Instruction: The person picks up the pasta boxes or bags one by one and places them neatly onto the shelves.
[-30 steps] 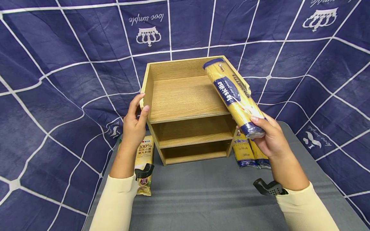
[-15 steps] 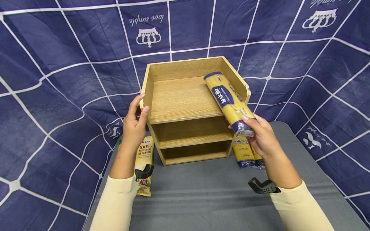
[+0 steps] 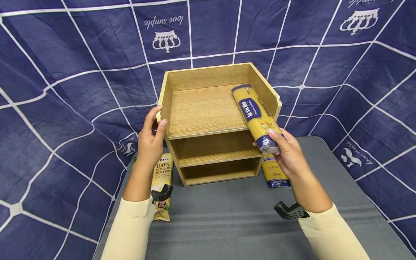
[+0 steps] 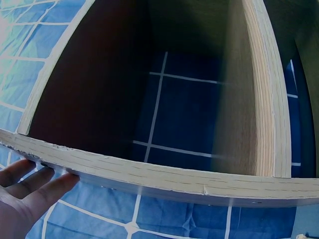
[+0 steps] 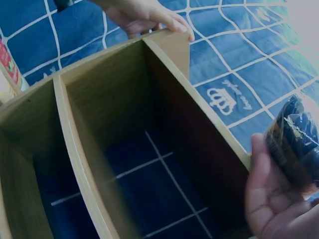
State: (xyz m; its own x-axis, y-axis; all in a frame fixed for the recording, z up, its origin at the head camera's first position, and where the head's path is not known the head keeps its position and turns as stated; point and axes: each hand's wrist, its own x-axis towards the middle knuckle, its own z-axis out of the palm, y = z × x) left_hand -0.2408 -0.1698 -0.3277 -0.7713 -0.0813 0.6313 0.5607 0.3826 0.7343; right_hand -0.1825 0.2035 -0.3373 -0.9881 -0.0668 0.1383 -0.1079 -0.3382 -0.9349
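In the head view, a wooden shelf (image 3: 208,108) is standing on a grey surface (image 3: 221,224). At its left wall, the left hand (image 3: 152,141) is pinching the front edge between thumb and fingers. At the shelf's right front, the right hand (image 3: 289,153) is gripping the near end of a spaghetti pack (image 3: 253,112), thumb on top. The pack is slanting over the right part of the shelf's top board, its near end jutting past the front edge; whether it is touching the board, I cannot tell. A noodle bag (image 3: 162,173) is lying left of the shelf, and a yellow pasta pack (image 3: 274,171) right of it.

In the left wrist view, fingertips (image 4: 65,181) are resting against the shelf's outer left side; the thumb is hidden.

In the right wrist view, the right hand is holding the spaghetti pack's crinkled end beside the shelf, while the left hand is gripping the far wall.
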